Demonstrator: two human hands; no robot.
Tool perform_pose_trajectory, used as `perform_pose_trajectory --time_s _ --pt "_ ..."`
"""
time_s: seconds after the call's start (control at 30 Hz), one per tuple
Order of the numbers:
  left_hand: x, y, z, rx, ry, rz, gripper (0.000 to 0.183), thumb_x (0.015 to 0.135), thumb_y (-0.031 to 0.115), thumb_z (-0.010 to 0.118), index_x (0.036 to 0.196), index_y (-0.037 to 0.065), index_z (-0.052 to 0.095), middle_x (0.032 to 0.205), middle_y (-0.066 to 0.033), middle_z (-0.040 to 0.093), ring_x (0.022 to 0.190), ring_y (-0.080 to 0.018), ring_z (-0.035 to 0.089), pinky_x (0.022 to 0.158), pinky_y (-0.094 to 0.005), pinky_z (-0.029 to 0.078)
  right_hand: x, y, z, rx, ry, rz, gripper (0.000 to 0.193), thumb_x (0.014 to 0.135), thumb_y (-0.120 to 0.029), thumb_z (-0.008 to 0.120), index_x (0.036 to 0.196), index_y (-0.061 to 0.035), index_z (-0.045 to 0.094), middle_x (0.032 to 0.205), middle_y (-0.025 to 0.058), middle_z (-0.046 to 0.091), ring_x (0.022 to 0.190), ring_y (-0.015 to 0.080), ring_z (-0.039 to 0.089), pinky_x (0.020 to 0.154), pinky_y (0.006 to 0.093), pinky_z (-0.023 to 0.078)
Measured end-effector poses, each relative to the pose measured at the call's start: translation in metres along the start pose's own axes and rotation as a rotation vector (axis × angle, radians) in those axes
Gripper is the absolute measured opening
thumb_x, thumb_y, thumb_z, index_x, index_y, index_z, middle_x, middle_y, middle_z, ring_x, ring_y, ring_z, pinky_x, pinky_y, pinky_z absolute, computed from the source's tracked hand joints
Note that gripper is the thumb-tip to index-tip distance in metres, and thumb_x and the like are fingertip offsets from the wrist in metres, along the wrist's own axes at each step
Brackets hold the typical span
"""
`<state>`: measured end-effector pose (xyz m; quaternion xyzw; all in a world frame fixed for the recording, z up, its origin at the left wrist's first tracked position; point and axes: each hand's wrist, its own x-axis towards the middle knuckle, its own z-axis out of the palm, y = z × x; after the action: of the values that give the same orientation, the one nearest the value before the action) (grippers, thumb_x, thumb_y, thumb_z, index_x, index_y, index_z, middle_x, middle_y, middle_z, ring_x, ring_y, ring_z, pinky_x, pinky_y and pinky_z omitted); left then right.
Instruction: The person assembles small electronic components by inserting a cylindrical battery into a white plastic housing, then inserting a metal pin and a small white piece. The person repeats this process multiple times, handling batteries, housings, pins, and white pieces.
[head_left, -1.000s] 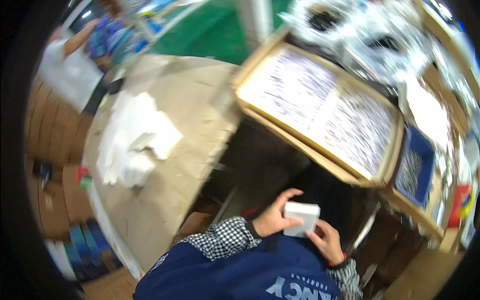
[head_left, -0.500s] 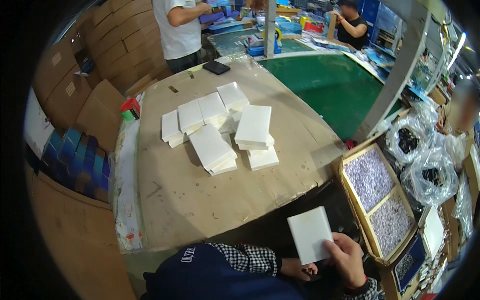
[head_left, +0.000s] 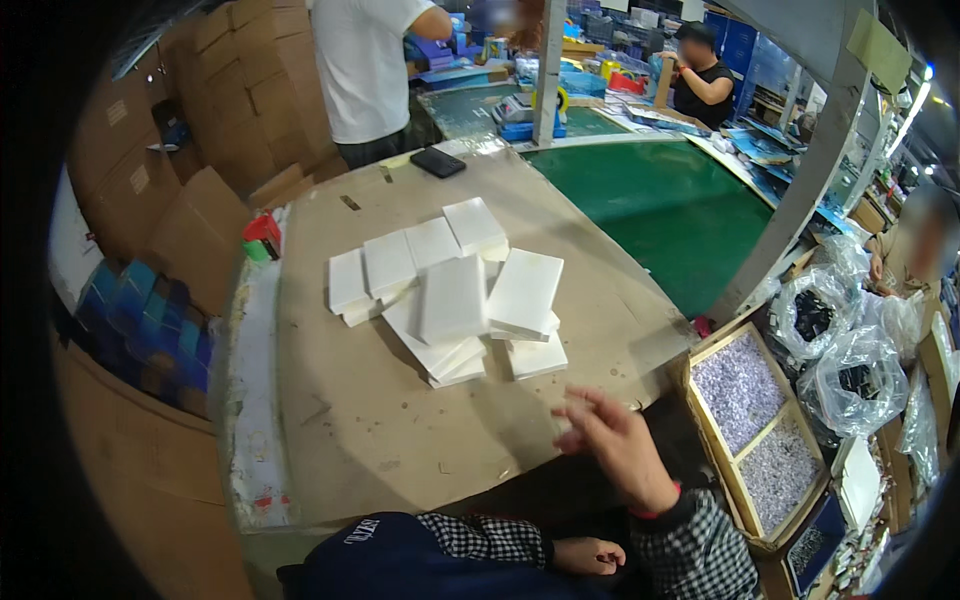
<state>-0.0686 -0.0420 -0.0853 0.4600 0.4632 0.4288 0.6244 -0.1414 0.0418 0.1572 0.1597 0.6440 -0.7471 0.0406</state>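
Observation:
My right hand [head_left: 612, 442] is raised over the near right edge of the cardboard-covered table, fingers apart, holding nothing and slightly smeared by motion. Low in the view, beside the dark blue garment, my left hand [head_left: 590, 556] has its fingers curled in; whatever they may hold is hidden. On the table lies a loose pile of flat white boxes. One white box [head_left: 452, 299] rests tilted on top of the pile. To its right another white box [head_left: 526, 290] lies stacked on others, and a further white box [head_left: 475, 226] lies at the back.
A black phone [head_left: 438, 162] lies at the table's [head_left: 370, 450] far edge. At right stands a wooden tray [head_left: 692, 372] of small shiny pieces in two compartments, beside clear plastic bags [head_left: 858, 352]. A grey post [head_left: 800, 185] rises by a green table [head_left: 650, 205]. Several people work beyond.
The white box that my right hand held has left it; a box now lies on top of the pile. My right hand has moved up and left, and its fingers have opened.

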Motion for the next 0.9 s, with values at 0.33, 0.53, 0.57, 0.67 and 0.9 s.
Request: perform_pose_trajectory --time_s 0.33,0.53,0.57,0.67,0.9 --pt "0.003 0.016 -0.001 -0.046 -0.014 0.102 0.027 0.091 0.012 0.06 0.116 0.001 0.056 0.105 -0.0071 0.063 0.095 -0.0122 0.061 0.082 -0.023 0.048 -0.167 0.087 -0.078 0.179 0.304 -0.016 0.027 0.098 -0.025 0.052 0.104 -0.0013 0.063 0.088 0.0002 0.064 0.076 0.005 0.057 0.067 0.0195 0.048" --pt "0.028 0.04 0.009 -0.149 -0.12 -0.264 0.02 0.092 0.01 0.059 0.109 0.0 0.058 0.095 -0.007 0.066 0.091 -0.0126 0.062 0.082 -0.0241 0.05 -0.281 0.093 -0.126 0.1 0.857 -0.124 0.023 0.098 -0.02 0.051 0.099 -0.0001 0.063 0.085 0.0036 0.064 0.078 0.0096 0.061 0.072 0.023 0.051" --pt "0.033 0.042 0.011 -0.146 -0.131 -0.331 0.019 0.092 0.01 0.059 0.108 0.0 0.058 0.095 -0.0072 0.066 0.091 -0.0128 0.063 0.082 -0.0241 0.05 -0.297 0.092 -0.132 0.084 0.952 -0.139 0.022 0.097 -0.019 0.052 0.097 0.0 0.063 0.083 0.003 0.063 0.076 0.0089 0.061 0.071 0.0224 0.05" --pt "0.049 0.045 0.019 -0.087 -0.2 -0.341 0.02 0.093 0.011 0.058 0.109 0.0 0.058 0.096 -0.0073 0.066 0.091 -0.0135 0.063 0.083 -0.0246 0.049 -0.344 0.091 -0.156 -0.004 1.169 -0.207 0.02 0.096 -0.018 0.056 0.095 -0.0004 0.064 0.079 0.0011 0.064 0.073 0.0076 0.059 0.069 0.0213 0.048" --pt "0.073 0.029 0.032 -0.009 -0.293 -0.331 0.024 0.093 0.014 0.058 0.112 0.0 0.057 0.1 -0.0074 0.066 0.094 -0.0139 0.063 0.085 -0.0257 0.049 -0.391 0.084 -0.221 -0.742 1.446 0.055 0.019 0.089 -0.017 0.063 0.096 0.0002 0.067 0.079 0.0108 0.067 0.069 0.0158 0.062 0.064 0.0284 0.049"
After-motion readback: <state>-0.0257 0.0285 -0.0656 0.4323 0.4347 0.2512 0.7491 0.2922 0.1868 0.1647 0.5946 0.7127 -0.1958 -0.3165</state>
